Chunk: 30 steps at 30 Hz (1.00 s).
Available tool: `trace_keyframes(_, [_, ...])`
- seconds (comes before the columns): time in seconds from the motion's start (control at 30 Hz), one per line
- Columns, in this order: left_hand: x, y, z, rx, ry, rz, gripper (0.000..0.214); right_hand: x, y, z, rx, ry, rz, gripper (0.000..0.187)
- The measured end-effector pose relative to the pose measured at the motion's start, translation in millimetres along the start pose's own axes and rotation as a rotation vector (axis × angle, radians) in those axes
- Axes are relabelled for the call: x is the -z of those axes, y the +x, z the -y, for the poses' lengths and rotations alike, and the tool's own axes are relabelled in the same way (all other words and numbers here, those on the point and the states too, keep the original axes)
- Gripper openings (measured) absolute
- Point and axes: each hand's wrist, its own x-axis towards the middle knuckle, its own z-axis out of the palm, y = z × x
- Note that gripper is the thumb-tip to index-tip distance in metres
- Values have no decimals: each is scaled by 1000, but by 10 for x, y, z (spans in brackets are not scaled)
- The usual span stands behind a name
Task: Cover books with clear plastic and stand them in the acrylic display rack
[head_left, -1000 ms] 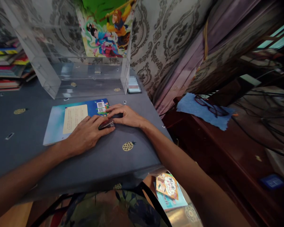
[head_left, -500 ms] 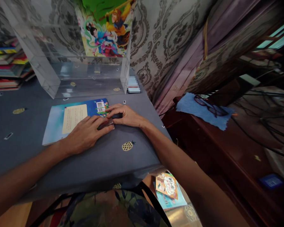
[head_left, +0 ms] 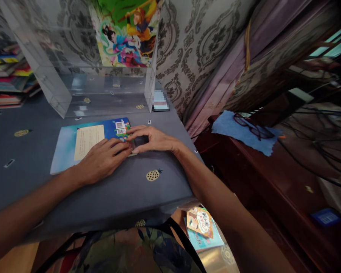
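A blue picture book [head_left: 85, 142] lies back cover up on the grey cloth-covered table [head_left: 108, 193], with a cream text panel and barcodes showing. My left hand [head_left: 102, 161] rests flat on the book's lower right part, fingers stretched toward the corner. My right hand [head_left: 155, 139] arches over the book's right edge. Its fingertips touch the edge by the barcodes and its thumb touches the near corner. A dark gap shows under the palm, and I cannot make out anything in it.
A clear acrylic stand [head_left: 82, 87] stands behind the book, with a colourful picture book [head_left: 125, 34] upright in it. Stacked books [head_left: 8, 79] lie far left. Right of the table are a dark wooden cabinet [head_left: 261, 178], a blue cloth [head_left: 244, 132] with glasses [head_left: 251, 127], and cables. Another book [head_left: 203, 227] lies below the table edge.
The small dark thing seen between my hands is no longer visible. My right hand has lifted into an arch, and my left fingers have slid slightly back.
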Motion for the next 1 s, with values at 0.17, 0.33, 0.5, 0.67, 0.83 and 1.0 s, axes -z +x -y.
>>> trace_keyframes(0.17, [11, -12, 19, -31, -18, 3, 35, 10, 17, -26, 16, -1, 22, 27])
trace_keyframes(0.33, [18, -35, -4, -40, 4, 71, 42, 8, 9, -53, 42, -35, 23, 32])
trace_keyframes(0.5, [40, -23, -55, -48, 38, 99, 41, -37, 9, -44, 55, -120, -9, 33])
trace_keyframes(0.67, [25, -24, -39, -68, 67, 70, 39, -138, -8, 42, 12, -248, -61, 32])
trace_keyframes(0.83, [-12, -51, -6, -84, 69, 6, 39, -257, -78, 105, -10, -304, -109, 35])
trace_keyframes(1.0, [2, -49, 5, -84, 20, -25, 31, -343, -145, 122, -20, -337, -163, 32])
